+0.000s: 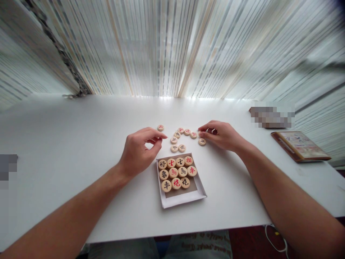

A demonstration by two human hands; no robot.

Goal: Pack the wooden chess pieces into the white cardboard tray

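My left hand [142, 146] hovers over the table left of the loose pieces, thumb and forefinger apart with nothing between them. At the right end of a curved row, my right hand [217, 135] pinches a small Chinese chess piece [199, 133], mostly covered by the fingertips. A black-marked piece [202, 141] lies just below those fingers. The row includes a red-marked piece [187, 132] and a black-marked piece [174, 140]. Apart from it, another red-marked piece [161, 127] lies beyond my left fingertips. Nearer me, a shallow box [184, 197] holds several larger pieces in rows, characters up.
On the right of the white table [113, 212] lies a brown flat box or book [302, 145]. A blurred-out object [272, 117] is behind it. Striped curtains [172, 46] hang along the far edge. A white cable [275, 241] runs below the front edge.
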